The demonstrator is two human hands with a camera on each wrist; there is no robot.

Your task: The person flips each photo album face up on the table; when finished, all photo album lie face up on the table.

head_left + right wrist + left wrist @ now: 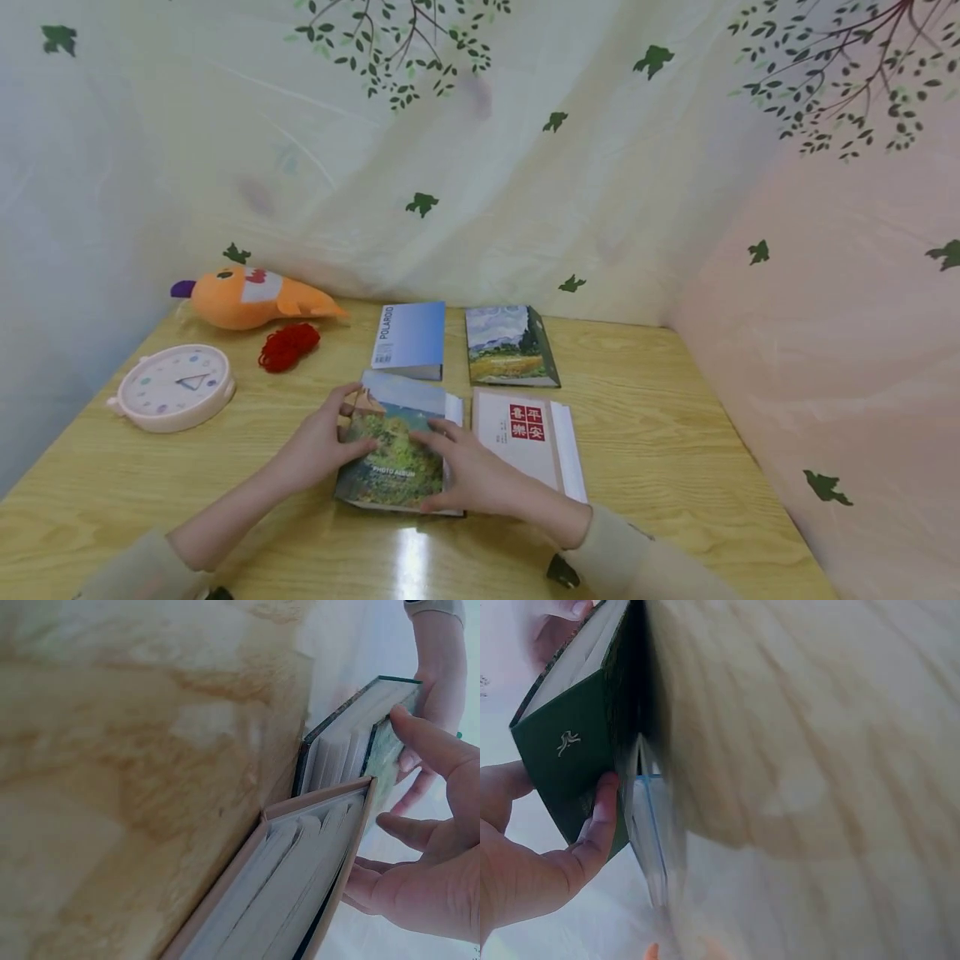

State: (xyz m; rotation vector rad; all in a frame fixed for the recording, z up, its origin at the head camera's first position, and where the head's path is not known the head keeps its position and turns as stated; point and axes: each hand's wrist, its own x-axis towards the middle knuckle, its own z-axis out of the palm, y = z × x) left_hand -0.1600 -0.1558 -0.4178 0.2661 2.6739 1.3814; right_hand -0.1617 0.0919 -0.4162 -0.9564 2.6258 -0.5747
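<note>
A photo album [396,454] with a painted garden cover lies at the front middle of the table. My left hand [318,442] grips its left side, thumb over the cover. In the left wrist view, its fingers bend about the green spine [562,761]. My right hand [476,475] rests over the album's right side with fingers loosely spread and a fingertip on the cover. Just right of it lies a beige album [498,429] with red characters, partly hidden by my right forearm. A blue Polaroid album [416,333] is right behind the held one.
An album with a wheat-field painting [504,346] lies at the back right. On the left are a pale pink clock [176,387], a red yarn bundle [288,346] and an orange plush bird [232,300]. A printed curtain [525,208] hangs behind the table.
</note>
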